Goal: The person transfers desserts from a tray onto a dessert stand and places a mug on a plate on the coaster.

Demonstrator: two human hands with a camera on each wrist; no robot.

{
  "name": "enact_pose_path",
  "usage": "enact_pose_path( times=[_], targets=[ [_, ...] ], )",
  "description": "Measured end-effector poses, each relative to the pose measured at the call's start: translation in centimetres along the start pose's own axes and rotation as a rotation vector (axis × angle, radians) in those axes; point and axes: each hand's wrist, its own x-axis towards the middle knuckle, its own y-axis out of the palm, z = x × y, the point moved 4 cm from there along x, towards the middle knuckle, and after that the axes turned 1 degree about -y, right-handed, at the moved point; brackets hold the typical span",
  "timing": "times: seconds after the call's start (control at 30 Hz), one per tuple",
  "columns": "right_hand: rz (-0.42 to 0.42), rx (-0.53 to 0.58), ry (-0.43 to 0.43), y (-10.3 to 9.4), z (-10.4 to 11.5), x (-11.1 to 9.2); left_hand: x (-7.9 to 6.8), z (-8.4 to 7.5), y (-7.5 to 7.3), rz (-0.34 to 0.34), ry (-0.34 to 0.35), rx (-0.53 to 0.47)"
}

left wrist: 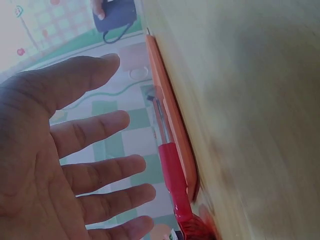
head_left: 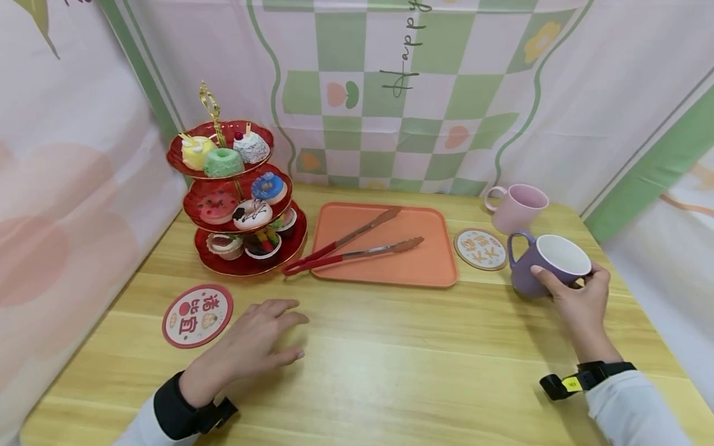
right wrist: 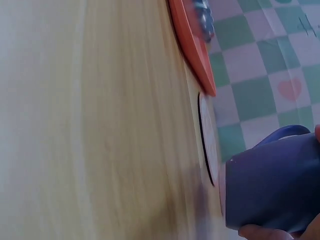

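Observation:
A purple mug [head_left: 537, 267] with a white inside is gripped by my right hand [head_left: 582, 297], the thumb on its near side and the fingers round the right. In the right wrist view the mug [right wrist: 275, 182] is close over the tabletop, its handle pointing away from the hand. Left of it lies a round coaster [head_left: 481, 249] with a brown rim; a pink mug [head_left: 519, 207] stands behind. My left hand [head_left: 262, 337] hovers over the table with fingers spread and nothing held, beside a red-rimmed round coaster [head_left: 198, 316].
An orange tray [head_left: 385, 272] lies mid-table, with red-handled tongs [head_left: 357, 253] on it, their handle end past its front left edge. At the back left stands a three-tier red stand [head_left: 237, 267] bearing several toy-like cakes. A checked cloth [head_left: 390, 136] hangs behind the table.

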Motion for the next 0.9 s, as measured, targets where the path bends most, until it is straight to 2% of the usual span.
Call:
enact_pose_path(
  times=[0.1,0.23,0.47,0.6,0.7,0.9],
  targets=[
    [0.037,-0.095,-0.061,1.1,-0.3,-0.4,0.1,-0.2,0.1,-0.003,0.038,-0.013],
    [0.074,-0.208,-0.18,2.8,0.3,-2.0,0.4,-0.5,0.2,0.002,0.073,-0.03],
    [0.202,-0.204,-0.297,5.5,1.6,-5.1,0.9,-1.0,0.3,0.001,0.08,-0.047],
    [0.268,-0.203,-0.283,6.8,5.3,-8.8,1.4,-1.2,0.4,-0.027,0.074,-0.088],
    [0.306,-0.188,-0.272,7.6,7.7,-11.2,1.7,-1.5,0.6,-0.039,0.066,-0.158],
    [0.393,-0.176,-0.306,8.6,8.1,-13.3,2.3,-2.1,1.2,-0.029,0.014,-0.389]
  ],
)
